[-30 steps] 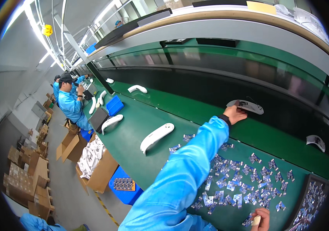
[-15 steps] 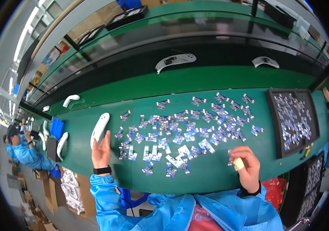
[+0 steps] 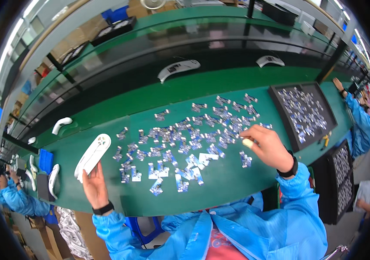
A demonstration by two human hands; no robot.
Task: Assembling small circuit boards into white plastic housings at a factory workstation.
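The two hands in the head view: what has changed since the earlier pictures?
The left hand let go of the far casing on the black strip, came back toward the person and has now taken hold of the near white casing by its lower end. The right hand moved forward, toward the scattered circuit boards. The boards and the black tray lie much as before.

Worktop [image 3: 219, 184]: plain green. Housing [image 3: 92, 157] at left hand [image 3: 95, 190]: white, darker round details at 1 end. Circuit boards [image 3: 245, 160]: mostly blue with white patches. Tray [image 3: 287, 131]: black. Bin [image 3: 46, 160]: solid blue. Right hand [image 3: 268, 149]: pale-yellow cover [image 3: 247, 143] on thumb. Wristbands [image 3: 289, 169]: 2, both black. Jacket [image 3: 280, 216]: bright blue, glossy. Shirt [image 3: 220, 248]: pinkish red, pale print. Stool [image 3: 147, 234]: deep blue.
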